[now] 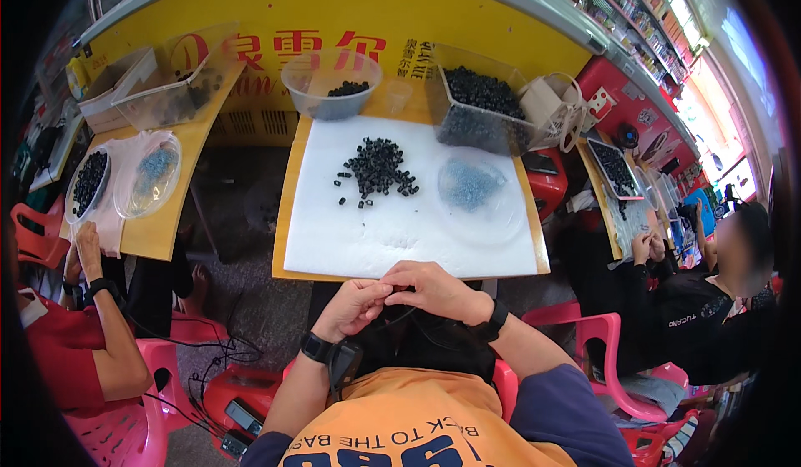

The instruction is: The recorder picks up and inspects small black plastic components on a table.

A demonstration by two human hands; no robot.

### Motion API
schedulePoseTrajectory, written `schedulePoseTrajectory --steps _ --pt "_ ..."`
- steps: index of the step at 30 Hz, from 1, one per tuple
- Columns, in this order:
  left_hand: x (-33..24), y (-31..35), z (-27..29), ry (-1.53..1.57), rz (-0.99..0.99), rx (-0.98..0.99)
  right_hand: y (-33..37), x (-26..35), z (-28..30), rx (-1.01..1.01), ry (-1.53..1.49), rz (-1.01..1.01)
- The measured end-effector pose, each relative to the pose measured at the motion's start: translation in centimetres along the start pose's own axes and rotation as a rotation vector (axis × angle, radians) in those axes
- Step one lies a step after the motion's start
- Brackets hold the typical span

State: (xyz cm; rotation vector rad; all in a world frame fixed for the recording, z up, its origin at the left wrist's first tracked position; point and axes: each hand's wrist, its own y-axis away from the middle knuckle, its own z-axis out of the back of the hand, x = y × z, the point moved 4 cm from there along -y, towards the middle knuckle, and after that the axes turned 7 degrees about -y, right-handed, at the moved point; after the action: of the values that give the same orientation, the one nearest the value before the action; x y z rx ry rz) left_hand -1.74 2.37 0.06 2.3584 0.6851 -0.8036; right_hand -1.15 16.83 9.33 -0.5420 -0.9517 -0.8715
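My left hand point(359, 304) and my right hand point(435, 290) meet at the near edge of the table, fingertips pinched together. Whatever sits between the fingers is too small and hidden to make out. Beyond them a white foam sheet point(350, 238) covers the tabletop. A loose pile of small black cylindrical parts point(380, 167) lies on it, left of the middle. To the right of the pile rests a clear shallow dish point(509, 227) with tiny bluish translucent pieces point(471, 185) in it.
At the table's far side stand a clear round bowl point(304, 79) and a clear bin point(446, 125), both holding black parts, plus a small clear cup point(399, 96) and a beige bag point(546, 108). Co-workers sit left point(83, 346) and right point(692, 317) at similar tables. Pink chairs point(605, 342) flank me.
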Motion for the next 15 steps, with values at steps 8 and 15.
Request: schedulePoseTrajectory --steps 8,15 --pt "-0.5 -0.3 -1.5 0.223 -0.083 0.147 -3.9 -0.9 11.0 -0.240 0.049 -0.163" --pt "-0.9 -1.2 0.0 0.203 -0.135 0.189 -6.5 -0.1 26.5 -0.835 0.548 -0.148"
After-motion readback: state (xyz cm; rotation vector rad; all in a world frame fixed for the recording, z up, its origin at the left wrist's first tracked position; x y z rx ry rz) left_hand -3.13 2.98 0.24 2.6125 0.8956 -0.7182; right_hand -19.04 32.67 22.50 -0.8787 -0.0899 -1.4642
